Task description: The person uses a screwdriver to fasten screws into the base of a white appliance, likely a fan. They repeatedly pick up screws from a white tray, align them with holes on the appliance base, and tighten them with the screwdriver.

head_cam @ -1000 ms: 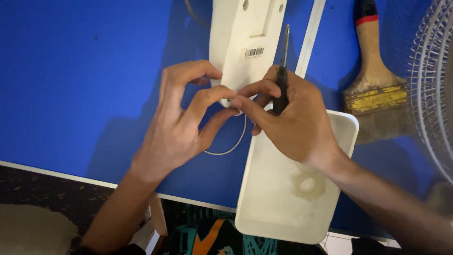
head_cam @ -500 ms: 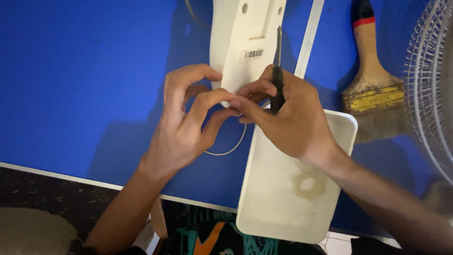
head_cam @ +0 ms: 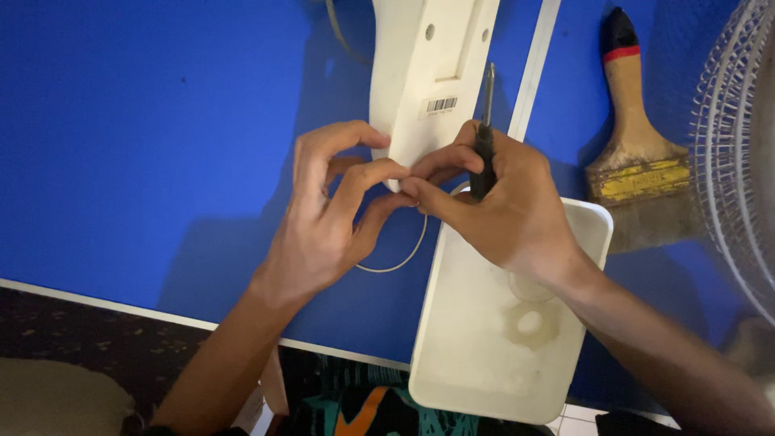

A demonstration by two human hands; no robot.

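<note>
From my head camera, looking down: since a moment ago my hands have barely shifted, so the fiddly work goes on in one spot. My left hand pinches shut at the bottom end of the cream plastic column. My right hand meets it fingertip to fingertip, closed around a black screwdriver. A thin wire loop hangs below them; a paintbrush lies on the blue counter to the right.

Small white barcode sticker on cream plastic housing
</note>
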